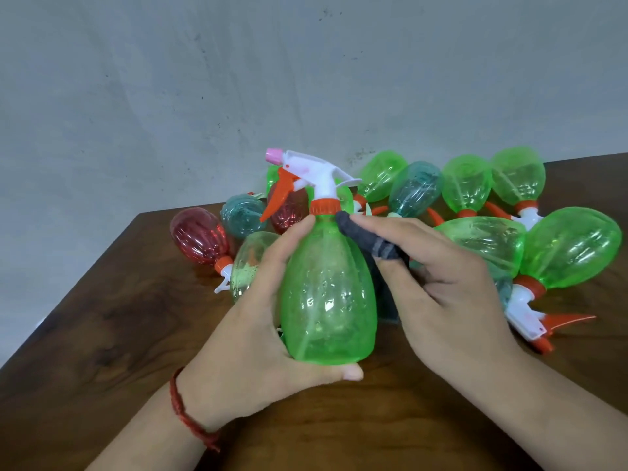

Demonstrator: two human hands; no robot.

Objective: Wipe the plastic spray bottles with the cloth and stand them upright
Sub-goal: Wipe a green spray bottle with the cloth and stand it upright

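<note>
A green spray bottle (328, 297) with a white head, orange trigger and pink nozzle is held upright in front of me. My left hand (251, 334) grips its body, thumb under the base and fingers round the far side. My right hand (448, 294) holds a dark grey cloth (368, 241) wrapped over a finger, and the covered fingertip presses on the bottle's shoulder just below the orange collar. More of the cloth hangs behind the bottle, mostly hidden.
Several spray bottles lie on their sides on the brown wooden table (119, 334): a red one (198, 237) at left, teal ones (416, 188) behind, green ones (571, 248) at right. A grey wall stands close behind. The table's left edge runs diagonally.
</note>
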